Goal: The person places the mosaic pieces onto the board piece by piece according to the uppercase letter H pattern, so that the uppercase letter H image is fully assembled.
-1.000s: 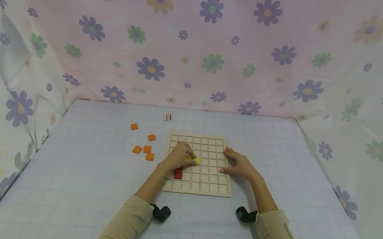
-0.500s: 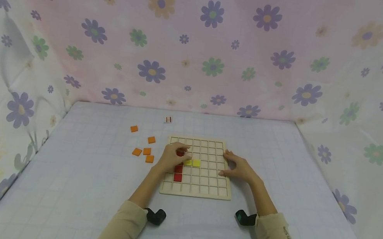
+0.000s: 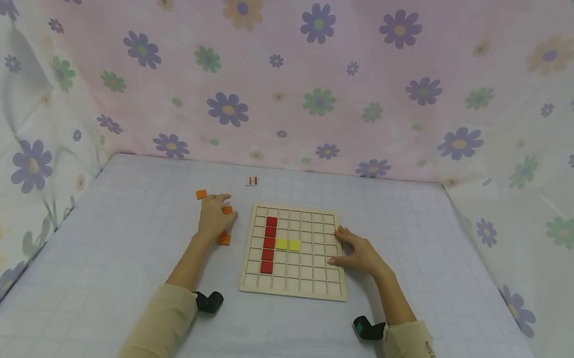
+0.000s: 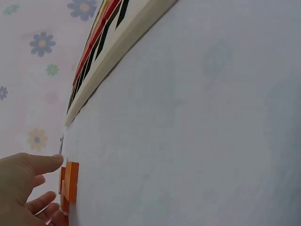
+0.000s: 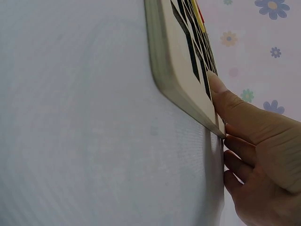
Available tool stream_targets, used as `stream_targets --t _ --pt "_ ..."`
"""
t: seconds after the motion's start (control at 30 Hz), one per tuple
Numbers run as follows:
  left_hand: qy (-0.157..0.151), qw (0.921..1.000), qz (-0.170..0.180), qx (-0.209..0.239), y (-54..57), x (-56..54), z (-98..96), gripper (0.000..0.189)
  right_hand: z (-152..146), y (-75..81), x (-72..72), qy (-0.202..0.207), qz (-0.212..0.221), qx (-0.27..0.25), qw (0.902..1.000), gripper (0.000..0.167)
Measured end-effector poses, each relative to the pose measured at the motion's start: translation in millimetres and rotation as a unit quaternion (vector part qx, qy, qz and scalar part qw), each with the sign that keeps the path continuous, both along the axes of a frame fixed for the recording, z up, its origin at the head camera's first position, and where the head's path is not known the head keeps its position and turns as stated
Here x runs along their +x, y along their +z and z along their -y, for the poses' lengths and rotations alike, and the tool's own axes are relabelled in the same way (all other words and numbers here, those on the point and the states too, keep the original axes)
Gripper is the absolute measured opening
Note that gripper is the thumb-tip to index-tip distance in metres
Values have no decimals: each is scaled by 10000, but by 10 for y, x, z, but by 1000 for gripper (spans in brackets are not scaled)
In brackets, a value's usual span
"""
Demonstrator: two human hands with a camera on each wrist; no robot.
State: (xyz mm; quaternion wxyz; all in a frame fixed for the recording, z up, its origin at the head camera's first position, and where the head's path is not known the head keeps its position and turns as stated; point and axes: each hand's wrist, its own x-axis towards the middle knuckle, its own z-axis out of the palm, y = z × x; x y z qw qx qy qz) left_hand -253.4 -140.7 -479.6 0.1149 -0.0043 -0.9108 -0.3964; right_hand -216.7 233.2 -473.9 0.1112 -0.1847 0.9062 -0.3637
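Note:
A pale wooden grid board [image 3: 311,293] lies on the table. It carries a column of several red square tiles [image 3: 268,254] and two yellow tiles [image 3: 294,245] beside that column. My right hand [image 3: 360,254] holds the board's right edge, the thumb on its top face and the other fingers along the side, as the right wrist view shows. Left of the board, my left hand [image 3: 214,218] hovers over loose orange square tiles [image 3: 225,239], partly hiding them. Its fingers are spread, and in the left wrist view a gap shows between the thumb and the orange tiles [image 4: 71,182].
One orange tile [image 3: 201,194] lies beyond the left hand. A small printed card [image 3: 252,180] is behind the board, near the table's back edge. Floral cloth [image 3: 321,101] hangs behind and at both sides of the table. Each wrist wears a dark camera [image 3: 368,329].
My left hand has let go of the second yellow tile, which lies in the grid, and has moved left off the board to the orange tiles. The right hand stays at the board's edge.

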Motion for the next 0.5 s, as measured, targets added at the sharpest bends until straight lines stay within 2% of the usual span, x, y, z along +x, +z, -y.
stream_targets --t 0.07,0.13,0.33,0.5 --pt "9 9992 319 -238 12 -14 64 48 4 0 4 8 6 -9 10000 82" --pt "-78 9986 384 -343 -12 -37 123 44 8 -10 1 4 10 -1 10000 82" --pt "-487 9983 252 -221 -74 -89 247 30 3 -16 4 1 -38 40 10000 82" --pt "-481 9980 390 -82 -56 -79 247 32 1 11 11 -33 -14 50 10000 82"
